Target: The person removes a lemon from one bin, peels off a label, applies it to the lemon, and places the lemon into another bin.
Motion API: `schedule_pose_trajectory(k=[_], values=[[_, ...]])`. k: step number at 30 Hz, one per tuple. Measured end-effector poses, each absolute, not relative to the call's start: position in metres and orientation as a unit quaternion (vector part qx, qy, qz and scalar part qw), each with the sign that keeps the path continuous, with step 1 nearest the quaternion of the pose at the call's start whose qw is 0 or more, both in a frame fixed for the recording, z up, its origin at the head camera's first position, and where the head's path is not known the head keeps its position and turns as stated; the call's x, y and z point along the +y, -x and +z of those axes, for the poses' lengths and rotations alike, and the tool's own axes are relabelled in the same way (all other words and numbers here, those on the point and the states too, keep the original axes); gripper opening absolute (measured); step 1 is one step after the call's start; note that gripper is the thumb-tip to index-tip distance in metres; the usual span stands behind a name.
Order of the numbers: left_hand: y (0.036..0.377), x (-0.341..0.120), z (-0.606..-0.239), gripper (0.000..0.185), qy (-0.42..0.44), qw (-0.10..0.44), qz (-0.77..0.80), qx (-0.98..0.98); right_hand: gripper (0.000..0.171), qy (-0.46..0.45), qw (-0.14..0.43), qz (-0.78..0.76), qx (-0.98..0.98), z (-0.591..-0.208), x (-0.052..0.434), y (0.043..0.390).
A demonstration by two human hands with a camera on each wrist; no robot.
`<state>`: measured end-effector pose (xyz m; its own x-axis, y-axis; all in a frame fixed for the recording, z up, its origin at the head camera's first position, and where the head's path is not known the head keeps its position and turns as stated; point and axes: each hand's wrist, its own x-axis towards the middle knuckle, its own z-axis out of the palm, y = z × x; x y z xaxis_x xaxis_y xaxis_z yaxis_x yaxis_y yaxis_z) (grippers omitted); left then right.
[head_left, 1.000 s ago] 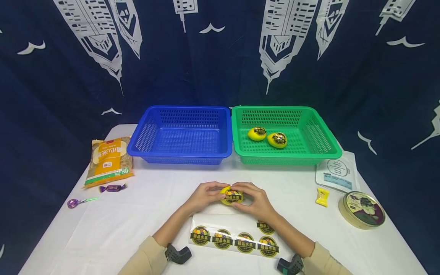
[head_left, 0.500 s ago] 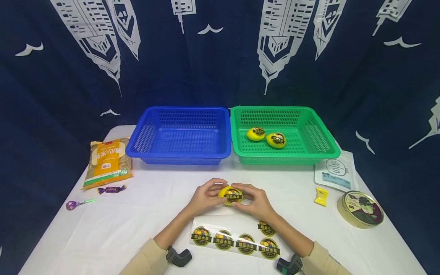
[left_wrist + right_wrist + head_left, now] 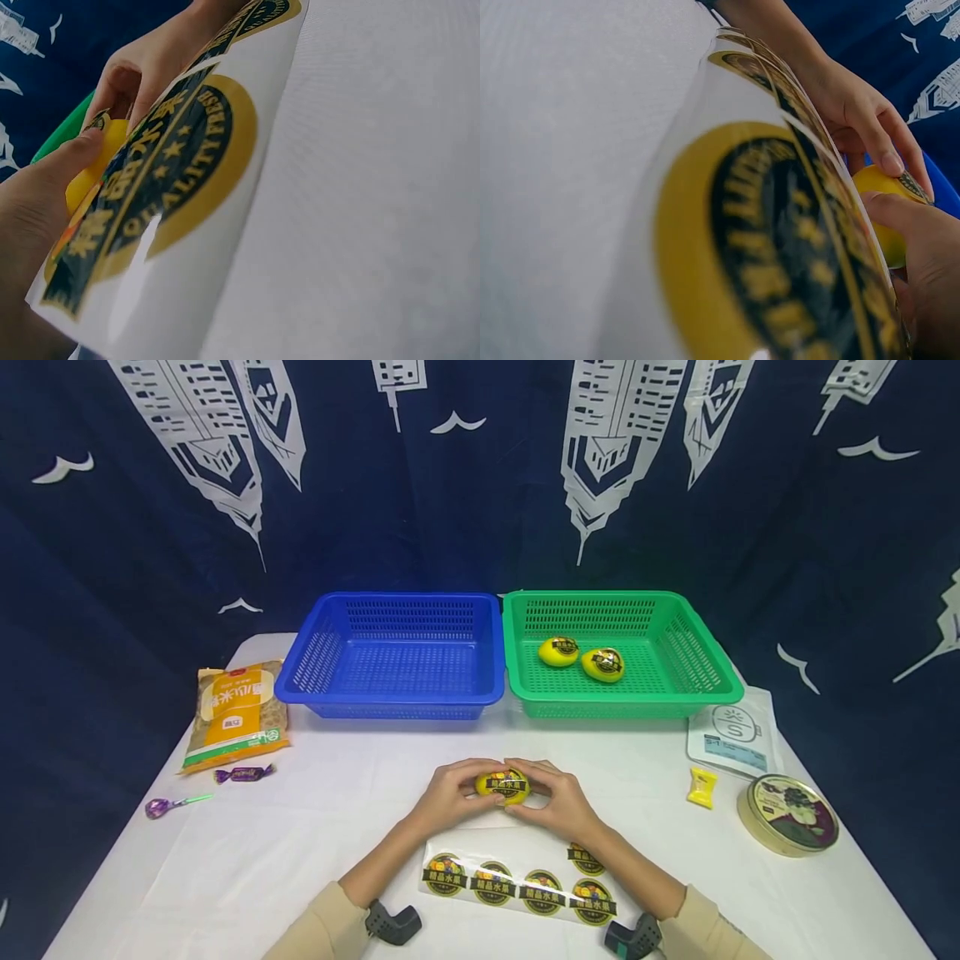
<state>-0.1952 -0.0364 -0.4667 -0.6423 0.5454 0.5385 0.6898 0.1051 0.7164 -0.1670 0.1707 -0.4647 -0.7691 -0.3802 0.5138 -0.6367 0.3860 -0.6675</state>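
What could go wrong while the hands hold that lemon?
The lemon is round and held only by the fingertips of the left hand and right hand, so it might slip and roll across the table. The forearms hang over the sticker sheet, so a sleeve could perhaps drag or crease it.

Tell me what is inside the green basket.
The green basket holds two yellow lemons, each with a dark round sticker on top. Their undersides are hidden.
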Motion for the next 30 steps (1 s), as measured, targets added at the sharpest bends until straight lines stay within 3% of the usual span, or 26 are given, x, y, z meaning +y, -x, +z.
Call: schedule_pose_trajectory(k=[3,6,11,17,30], values=[[0.196,-0.036,-0.469,0.041,0.413,0.052,-0.535,-0.736,0.066,-0.304,0.118,0.446,-0.834,-0.466,0.173,0.166],[0.2,-0.035,-0.481,0.043,0.409,0.045,-0.545,-0.731,0.068,-0.294,0.059,0.477,-0.826,-0.466,0.176,0.166],[0.209,-0.035,-0.5,0.044,0.402,0.037,-0.551,-0.73,0.053,-0.24,-0.034,0.571,-0.785,-0.465,0.177,0.167],[0.213,-0.038,-0.504,0.044,0.409,0.035,-0.551,-0.727,0.041,-0.193,-0.032,0.585,-0.787,-0.461,0.173,0.168],[0.202,-0.038,-0.482,0.041,0.421,0.027,-0.563,-0.711,0.043,-0.193,-0.097,0.619,-0.755,-0.478,0.185,0.182]])
